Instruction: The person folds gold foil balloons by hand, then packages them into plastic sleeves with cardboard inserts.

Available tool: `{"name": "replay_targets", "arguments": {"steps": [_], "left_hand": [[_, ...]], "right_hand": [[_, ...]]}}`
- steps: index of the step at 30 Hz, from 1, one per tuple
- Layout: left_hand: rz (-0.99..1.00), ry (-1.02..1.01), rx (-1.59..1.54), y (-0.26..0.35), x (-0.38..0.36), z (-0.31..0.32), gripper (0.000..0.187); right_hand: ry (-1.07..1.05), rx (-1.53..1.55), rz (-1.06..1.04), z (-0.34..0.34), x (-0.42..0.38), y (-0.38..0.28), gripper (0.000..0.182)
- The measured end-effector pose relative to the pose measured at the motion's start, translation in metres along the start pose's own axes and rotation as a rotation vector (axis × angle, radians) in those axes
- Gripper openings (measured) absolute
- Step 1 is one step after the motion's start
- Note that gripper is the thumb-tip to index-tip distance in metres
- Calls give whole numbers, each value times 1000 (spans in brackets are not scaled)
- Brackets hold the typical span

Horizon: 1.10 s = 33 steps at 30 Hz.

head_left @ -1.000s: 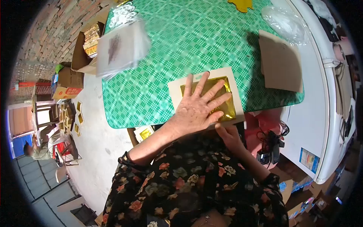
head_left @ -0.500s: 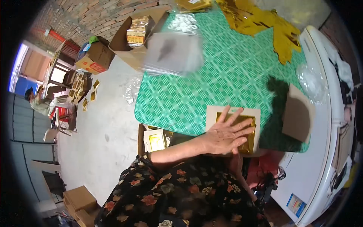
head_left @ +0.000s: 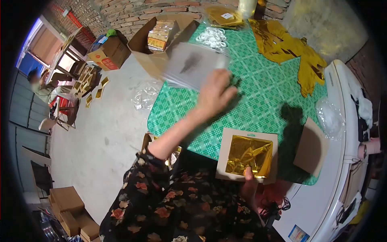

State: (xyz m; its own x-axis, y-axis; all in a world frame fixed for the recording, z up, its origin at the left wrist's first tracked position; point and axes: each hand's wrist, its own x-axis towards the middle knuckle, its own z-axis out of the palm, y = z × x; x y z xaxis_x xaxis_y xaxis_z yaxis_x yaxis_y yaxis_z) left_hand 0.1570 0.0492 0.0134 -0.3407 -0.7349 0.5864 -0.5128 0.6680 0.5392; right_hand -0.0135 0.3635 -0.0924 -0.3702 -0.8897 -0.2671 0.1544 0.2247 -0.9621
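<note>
A cream card (head_left: 225,161) with crinkled gold foil (head_left: 250,155) in its window lies at the near edge of the green checked table (head_left: 258,97). My right hand (head_left: 248,182) grips the card's near edge from below, thumb on the foil. My left hand (head_left: 215,93) is stretched out over the table's far left part, fingertips at the corner of a stack of clear plastic sleeves (head_left: 189,66). Motion blur hides whether it has hold of a sleeve.
A brown cardboard sheet (head_left: 312,147) lies right of the card, beside crumpled plastic (head_left: 330,117). Gold foil sheets (head_left: 290,44) and white rings (head_left: 213,37) sit at the far end. An open carton (head_left: 161,36) stands left, a white appliance (head_left: 342,193) right. Another person (head_left: 34,76) sits far left.
My left hand has lifted off the gold foil and swung up and left to the sleeve stack. The view has tilted, so the card now appears lower.
</note>
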Motion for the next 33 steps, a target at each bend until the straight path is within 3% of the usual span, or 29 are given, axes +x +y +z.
{"name": "replay_targets", "arguments": {"steps": [1,3,6,15,21,25,28,31,33], "left_hand": [[-67,86,100,-29,8,5,54],[-119,63,434,-72,27,3,47],[-195,49,568,-102,35,6,39],[-254,17,396,-115,39,12,28],[-224,135,187,-123,37,8,18],[-281,65,189,-118,41,-1,16],[-196,47,251,-100,38,-6,13],[-19,16,287,-64,31,-8,9],[62,-27,260,-32,29,-6,9]], "right_hand": [[-10,-14,-3,0,1,-3,40],[-26,-33,-6,2,3,-6,39],[-47,-59,-14,5,4,-9,39],[-60,-77,-29,3,5,-22,38],[-74,-129,-52,0,7,-19,38],[-93,-205,-97,-3,5,-18,38],[-115,-427,-240,-5,-2,-25,38],[-103,-834,-556,-5,0,-38,37],[-159,-99,-192,11,6,-70,34]]}}
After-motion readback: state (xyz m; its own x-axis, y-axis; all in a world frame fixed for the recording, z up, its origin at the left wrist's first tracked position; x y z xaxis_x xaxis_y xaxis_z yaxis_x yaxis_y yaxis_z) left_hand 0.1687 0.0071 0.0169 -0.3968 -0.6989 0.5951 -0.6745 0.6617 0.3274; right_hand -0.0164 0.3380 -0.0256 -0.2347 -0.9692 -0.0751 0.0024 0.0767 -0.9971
